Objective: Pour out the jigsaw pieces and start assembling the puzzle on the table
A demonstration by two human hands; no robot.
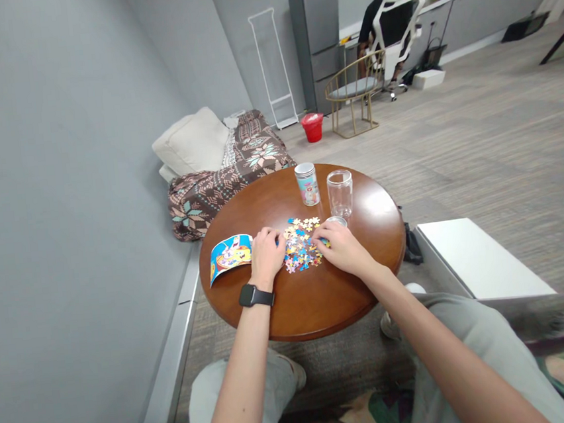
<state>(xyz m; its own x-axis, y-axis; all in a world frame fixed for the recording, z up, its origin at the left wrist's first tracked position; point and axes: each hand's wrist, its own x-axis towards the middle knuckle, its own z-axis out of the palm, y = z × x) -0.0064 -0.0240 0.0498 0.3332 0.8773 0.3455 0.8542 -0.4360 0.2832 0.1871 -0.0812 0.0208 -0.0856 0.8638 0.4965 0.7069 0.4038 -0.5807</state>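
Observation:
A pile of small colourful puzzle pieces [301, 244] lies in the middle of a round brown wooden table [315, 301]. My left hand [265, 256], with a black watch on its wrist, rests curled at the pile's left edge. My right hand [341, 246] lies on the pile's right side, fingers bent down onto the pieces. Whether either hand grips a piece is hidden. A colourful picture sheet [229, 254] lies just left of my left hand.
Behind the pile stand a printed can [307, 184] and a clear empty jar [341, 193], with a lid [336, 221] beside my right hand. A white box [476, 259] sits right of the table. A patterned blanket, pillows, red bucket, chair and a seated person are farther back.

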